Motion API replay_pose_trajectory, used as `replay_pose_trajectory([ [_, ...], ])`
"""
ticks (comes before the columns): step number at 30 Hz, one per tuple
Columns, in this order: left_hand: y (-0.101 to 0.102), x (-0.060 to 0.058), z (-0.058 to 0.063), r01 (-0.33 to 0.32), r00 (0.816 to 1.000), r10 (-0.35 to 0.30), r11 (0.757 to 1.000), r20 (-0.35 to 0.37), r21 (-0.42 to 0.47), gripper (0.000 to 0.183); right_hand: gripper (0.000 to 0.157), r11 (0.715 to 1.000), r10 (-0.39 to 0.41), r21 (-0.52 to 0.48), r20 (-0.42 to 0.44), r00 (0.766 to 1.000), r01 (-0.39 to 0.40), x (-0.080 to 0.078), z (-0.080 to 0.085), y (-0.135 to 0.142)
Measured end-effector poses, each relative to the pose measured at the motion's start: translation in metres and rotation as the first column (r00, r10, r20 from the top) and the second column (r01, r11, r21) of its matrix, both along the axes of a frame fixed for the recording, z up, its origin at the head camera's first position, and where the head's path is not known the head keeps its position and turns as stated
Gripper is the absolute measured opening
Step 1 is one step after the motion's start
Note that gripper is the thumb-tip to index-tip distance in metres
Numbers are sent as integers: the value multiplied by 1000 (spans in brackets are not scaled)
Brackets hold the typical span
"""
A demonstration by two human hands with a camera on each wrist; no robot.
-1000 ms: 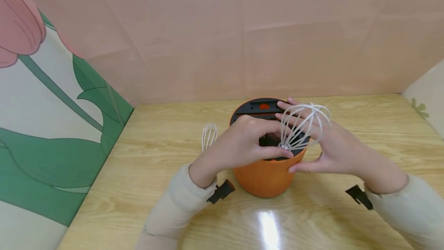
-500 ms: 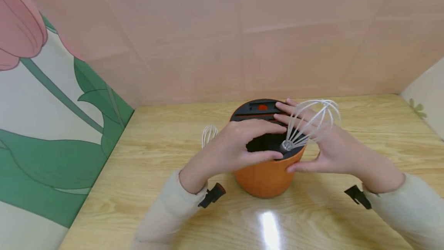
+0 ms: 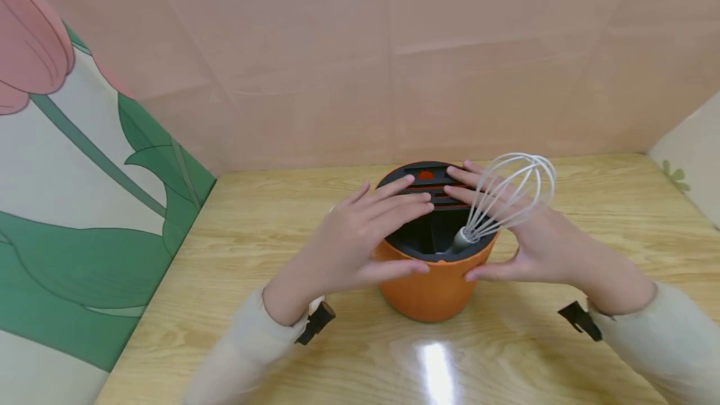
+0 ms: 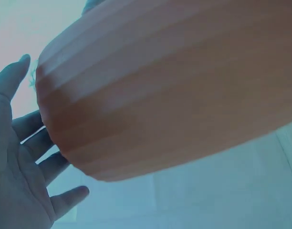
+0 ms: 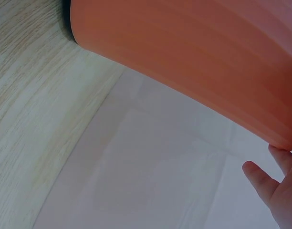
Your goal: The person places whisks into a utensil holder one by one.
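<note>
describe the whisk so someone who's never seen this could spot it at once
On the wood-grain table stands a round orange utensil holder with a black slotted top, between the left hand and right hand. From its near-side opening, a balloon whisk leans toward the person's right, handle down. Its open cage of white wire loops sets it apart from the holder's solid orange wall.

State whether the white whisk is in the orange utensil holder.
In: the white whisk leans handle-down in the orange utensil holder, wires protruding.
</note>
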State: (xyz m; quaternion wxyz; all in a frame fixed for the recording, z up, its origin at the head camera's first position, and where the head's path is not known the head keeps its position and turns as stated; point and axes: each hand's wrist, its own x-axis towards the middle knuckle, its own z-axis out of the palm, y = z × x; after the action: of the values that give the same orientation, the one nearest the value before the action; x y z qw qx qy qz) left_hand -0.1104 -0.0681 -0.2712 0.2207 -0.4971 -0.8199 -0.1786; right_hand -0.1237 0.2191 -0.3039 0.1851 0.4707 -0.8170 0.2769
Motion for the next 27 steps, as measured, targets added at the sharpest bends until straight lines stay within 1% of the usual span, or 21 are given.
replay_pose_trajectory([
  [2,-4,1,-1,-53,998,54,997,17,-49,80,100,1000,-2,-1,1,1000,2,0,0,0],
  [5,-9,2,-2,-100,995,102,989,14,-105,92,100,1000,-9,2,12,1000,9,1,0,0],
  [7,-13,3,-3,-121,992,125,984,20,-131,97,101,1000,-10,1,15,1000,10,1,0,0],
  [10,-17,5,-5,-129,990,137,979,39,-160,100,101,1000,-10,0,16,1000,10,1,0,0],
  [13,-21,8,-7,-132,988,143,975,51,-180,104,101,1000,-9,0,20,1000,9,1,0,0],
  [16,-23,10,-9,-151,986,162,968,39,-202,108,102,1000,-11,4,23,1000,11,1,0,0],
  [19,-25,11,-11,-191,979,201,958,25,-214,112,101,1000,-16,5,18,1000,16,1,0,0],
  [24,-30,11,-11,-265,962,272,940,4,-217,116,101,1000,-19,1,4,1000,19,1,0,0],
  [27,-34,11,-11,-297,953,303,930,-3,-218,118,101,1000,-23,5,10,1000,23,1,-1,1],
])
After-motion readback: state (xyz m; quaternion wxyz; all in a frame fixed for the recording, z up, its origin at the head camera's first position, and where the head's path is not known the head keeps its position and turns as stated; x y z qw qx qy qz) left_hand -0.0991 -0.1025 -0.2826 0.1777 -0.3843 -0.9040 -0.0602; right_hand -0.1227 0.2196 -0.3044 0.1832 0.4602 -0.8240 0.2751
